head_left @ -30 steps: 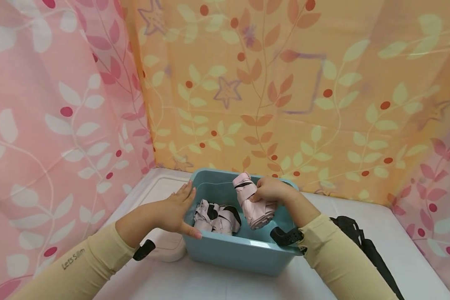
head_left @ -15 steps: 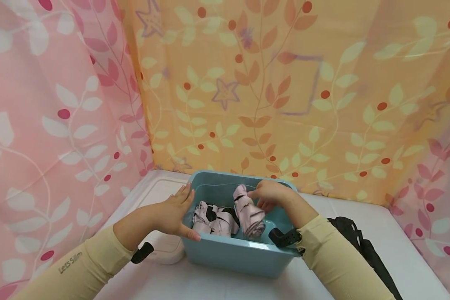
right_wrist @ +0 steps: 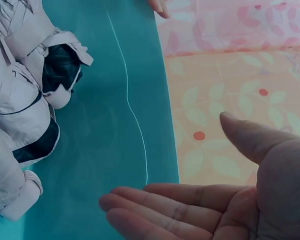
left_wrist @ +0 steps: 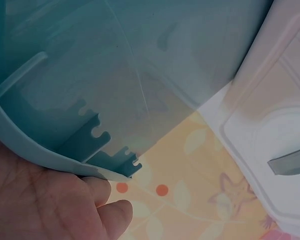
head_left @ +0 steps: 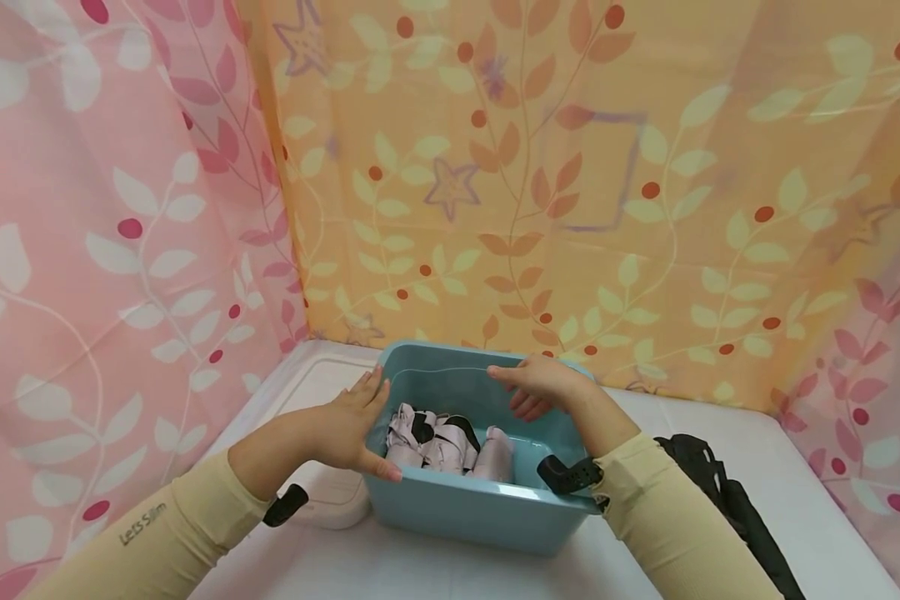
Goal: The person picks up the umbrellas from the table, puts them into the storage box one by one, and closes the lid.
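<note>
A blue plastic bin (head_left: 465,508) holds several rolled pale pink cloth bundles with black parts. Two bundles (head_left: 431,437) lie at its left side, and a smoother roll (head_left: 495,456) stands against them nearer the middle. My left hand (head_left: 345,421) rests on the bin's left rim, fingers stretched out; in the left wrist view its palm lies against the outside of the rim (left_wrist: 64,164). Over the bin's back right part, my right hand (head_left: 543,387) is spread with nothing in it. The right wrist view shows its bare palm (right_wrist: 190,210) and the bundles (right_wrist: 24,95) apart from it.
A white lid-like panel (head_left: 337,496) lies left of the bin on the white table (head_left: 450,575). To the right is a black strap-like item (head_left: 708,475), partly behind my sleeve. Patterned pink (head_left: 120,333) and orange (head_left: 450,250) curtains enclose the table.
My right hand lowered the rolled cloth bundle into the bin beside the other bundles, let go of it and lifted away. The left hand has stayed on the rim.
</note>
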Tool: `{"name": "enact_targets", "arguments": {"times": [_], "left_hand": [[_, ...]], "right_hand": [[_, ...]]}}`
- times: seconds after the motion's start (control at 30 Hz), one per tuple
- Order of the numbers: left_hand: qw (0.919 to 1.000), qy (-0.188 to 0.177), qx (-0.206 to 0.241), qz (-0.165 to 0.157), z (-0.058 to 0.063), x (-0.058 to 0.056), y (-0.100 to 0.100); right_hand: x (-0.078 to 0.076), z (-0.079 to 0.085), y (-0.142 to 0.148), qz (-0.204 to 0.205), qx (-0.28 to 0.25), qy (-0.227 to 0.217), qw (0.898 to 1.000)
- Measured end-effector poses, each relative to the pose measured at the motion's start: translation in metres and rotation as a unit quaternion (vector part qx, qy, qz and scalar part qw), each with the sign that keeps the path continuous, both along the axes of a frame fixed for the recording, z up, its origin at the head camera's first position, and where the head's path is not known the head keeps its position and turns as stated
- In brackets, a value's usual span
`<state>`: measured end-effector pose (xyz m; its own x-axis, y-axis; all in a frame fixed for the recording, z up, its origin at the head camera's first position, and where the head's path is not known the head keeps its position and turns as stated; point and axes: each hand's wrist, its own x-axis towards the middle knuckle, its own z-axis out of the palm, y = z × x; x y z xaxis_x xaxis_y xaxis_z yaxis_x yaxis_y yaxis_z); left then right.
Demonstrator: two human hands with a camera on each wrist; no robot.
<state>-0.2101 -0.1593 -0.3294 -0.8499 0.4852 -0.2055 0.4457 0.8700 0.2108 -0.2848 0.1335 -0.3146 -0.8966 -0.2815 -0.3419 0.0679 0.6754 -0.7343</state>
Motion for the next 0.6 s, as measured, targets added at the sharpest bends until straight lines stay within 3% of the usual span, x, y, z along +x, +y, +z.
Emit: {"name": "enact_targets", "arguments": {"times": [0.6], "left_hand": [[1.0, 0.001, -0.002, -0.005, 0.0013, 0.0001, -0.0001]], "right_hand": [[-0.0022, 0.0012, 0.0003, 0.014, -0.024, 0.004, 1.0]]}}
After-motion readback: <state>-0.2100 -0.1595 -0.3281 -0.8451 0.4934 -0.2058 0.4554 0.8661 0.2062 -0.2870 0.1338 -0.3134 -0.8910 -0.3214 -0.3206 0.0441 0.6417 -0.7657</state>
